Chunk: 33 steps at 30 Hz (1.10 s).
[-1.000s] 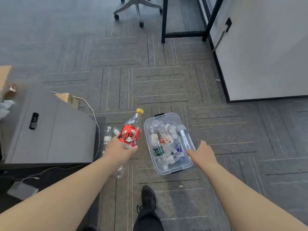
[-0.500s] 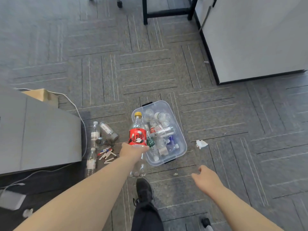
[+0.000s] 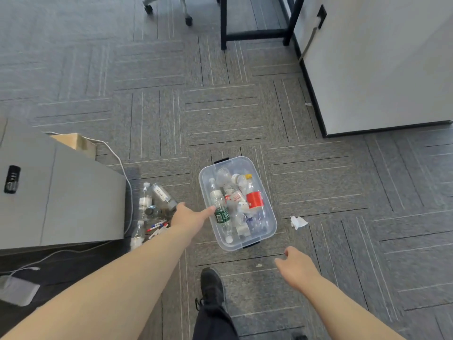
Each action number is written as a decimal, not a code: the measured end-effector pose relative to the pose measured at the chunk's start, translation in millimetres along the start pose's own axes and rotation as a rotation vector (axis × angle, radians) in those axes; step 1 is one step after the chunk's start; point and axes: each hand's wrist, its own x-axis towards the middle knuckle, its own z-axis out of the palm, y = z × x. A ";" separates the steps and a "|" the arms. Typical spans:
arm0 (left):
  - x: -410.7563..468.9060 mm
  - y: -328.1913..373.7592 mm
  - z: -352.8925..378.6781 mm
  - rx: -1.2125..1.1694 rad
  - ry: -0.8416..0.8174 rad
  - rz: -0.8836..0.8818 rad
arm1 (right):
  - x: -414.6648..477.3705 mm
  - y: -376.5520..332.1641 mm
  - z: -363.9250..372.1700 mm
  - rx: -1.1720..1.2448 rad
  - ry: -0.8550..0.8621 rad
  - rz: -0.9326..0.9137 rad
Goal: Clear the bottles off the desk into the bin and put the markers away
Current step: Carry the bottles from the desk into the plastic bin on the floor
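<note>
Left hand [image 3: 190,218] hanging spread, empty, by bin [image 3: 269,231]; right hand [image 3: 297,268] loose, empty. Loose bottles [image 3: 157,200] lying just left, maybe rolling if bumped lol.

Clear, glossy plastic on the bin [image 3: 271,224], and inside it more see-through plastic bottles, one with a shiny red label [image 3: 255,199]. The floor [image 3: 220,114] is matt grey carpet, rough and ribbed. The grey counter [image 3: 61,200] looks smooth and dull; crumpled white paper [image 3: 297,222] lies nearby.

Office: grey carpet tiles [image 3: 220,114], castor chair base [image 3: 169,8] (partly cropped), grey desk [image 3: 61,200], cabinet [image 3: 380,65].
</note>
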 end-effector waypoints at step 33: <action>-324.9 -393.4 -544.5 -0.727 0.983 -0.074 | -474.1 -420.2 301.4 -0.655 0.039 -1.189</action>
